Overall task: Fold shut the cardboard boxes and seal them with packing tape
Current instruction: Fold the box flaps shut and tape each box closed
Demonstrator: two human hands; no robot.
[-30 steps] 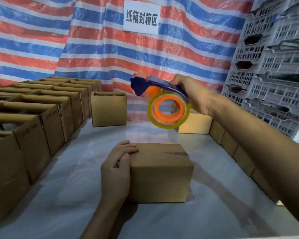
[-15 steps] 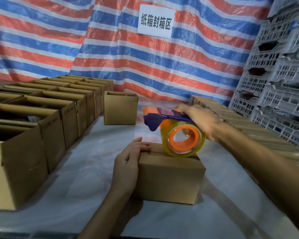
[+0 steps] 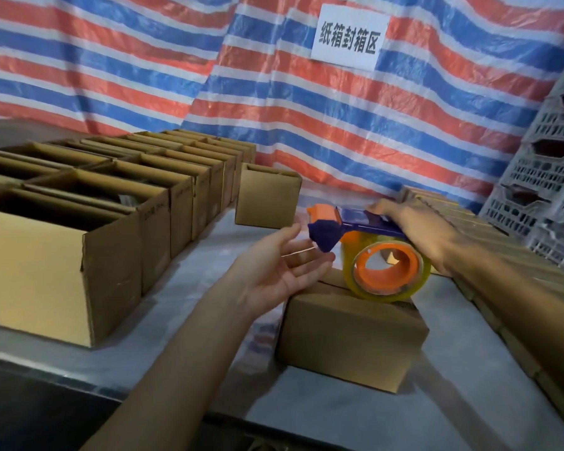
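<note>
Sealing step. The closed box [image 3: 349, 336] sits on the table [image 3: 183, 281]. The right hand [image 3: 417, 229] grips the tape dispenser [image 3: 388, 271], its roll low over the box top. The left hand [image 3: 284, 265] hovers spread, palm up (holding nothing). Next, probably: steady the box, then draw tape along the seam.

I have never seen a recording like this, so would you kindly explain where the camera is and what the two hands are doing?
There is no machine here. A person wears a wide-angle camera on the head, so the single picture looks forward and down at their own two hands. The right hand grips a blue and orange tape dispenser. Its tape roll sits on top of a closed cardboard box on the white-covered table. The left hand is open beside the dispenser's front end and holds nothing. Open boxes stand in rows on the left, with a striped tarp behind.
</note>
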